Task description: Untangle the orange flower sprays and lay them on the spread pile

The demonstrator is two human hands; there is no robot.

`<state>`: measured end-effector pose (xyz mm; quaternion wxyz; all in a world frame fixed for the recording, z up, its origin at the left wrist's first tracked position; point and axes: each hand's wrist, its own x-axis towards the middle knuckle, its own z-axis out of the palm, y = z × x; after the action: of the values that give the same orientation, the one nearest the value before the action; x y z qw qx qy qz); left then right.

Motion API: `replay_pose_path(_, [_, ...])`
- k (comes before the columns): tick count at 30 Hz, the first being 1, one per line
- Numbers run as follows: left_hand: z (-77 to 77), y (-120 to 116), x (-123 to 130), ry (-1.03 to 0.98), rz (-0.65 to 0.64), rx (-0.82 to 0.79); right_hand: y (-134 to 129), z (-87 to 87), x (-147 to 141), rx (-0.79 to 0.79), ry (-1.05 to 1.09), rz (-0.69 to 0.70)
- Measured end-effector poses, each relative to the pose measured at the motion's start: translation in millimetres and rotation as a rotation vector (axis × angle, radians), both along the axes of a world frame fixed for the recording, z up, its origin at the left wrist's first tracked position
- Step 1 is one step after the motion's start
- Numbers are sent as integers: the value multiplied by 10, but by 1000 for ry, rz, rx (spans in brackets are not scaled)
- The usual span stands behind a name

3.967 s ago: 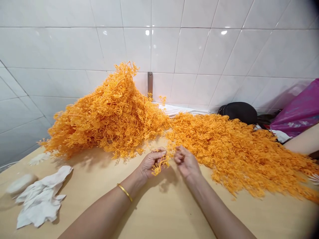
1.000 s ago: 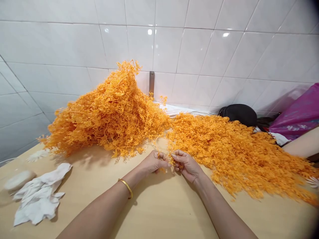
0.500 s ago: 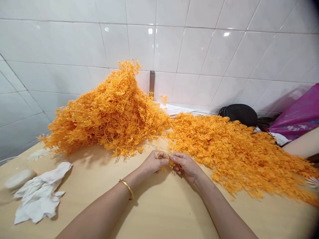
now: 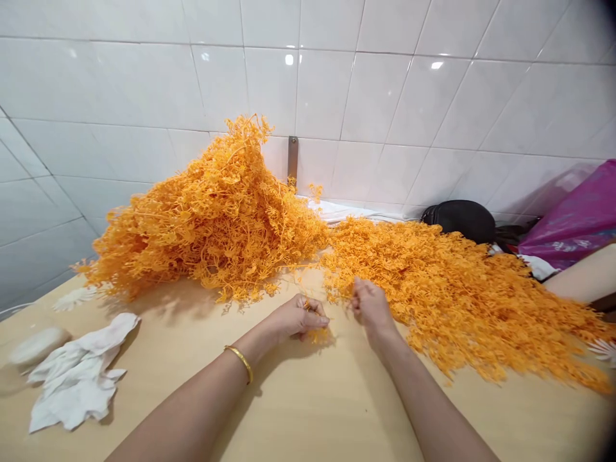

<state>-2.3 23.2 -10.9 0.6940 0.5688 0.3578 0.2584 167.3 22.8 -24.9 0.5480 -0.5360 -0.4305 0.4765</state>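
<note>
— Progress is judged slight: a small orange sprig is pinched in the closed grip of the left hand, low over the counter at about 6 o'clock from the gap between the two heaps.

— And the right hand?

— Its grip is pressed together on strands at the near edge of the flat orange spread, which stretches away toward 3 o'clock.

— What is left?

— Much, it seems. A tall orange heap is seen at 10 o'clock, and only one sprig is held. Which heap is worked through cannot be told.

— Anything else?

— A white cloth is lying at 8 o'clock, and another person's forearm at 3 o'clock.
</note>
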Motion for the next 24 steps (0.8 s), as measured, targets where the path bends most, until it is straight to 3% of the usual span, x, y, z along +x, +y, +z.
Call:
replay_pose_path(3, [-44, 25, -3, -200, 60, -128, 39, 47, 123, 12, 46, -175])
replay_pose_path(5, [-66, 60, 2, -306, 141, -196, 15, 84, 122, 17, 52, -188])
replay_pose_path(9, [-72, 118, 4, -452, 254, -360, -68, 129, 18, 117, -3, -102])
replay_pose_path(13, [-69, 133, -3, -526, 280, -452, -120, 162, -62, 244, -158, -34])
replay_pose_path(18, [-106, 126, 9, -579, 239, -489, -157, 151, -184, 261, -375, 135])
replay_pose_path(24, [-135, 91, 49, -569, 217, -458, -153, 83, -266, 253, -357, 227])
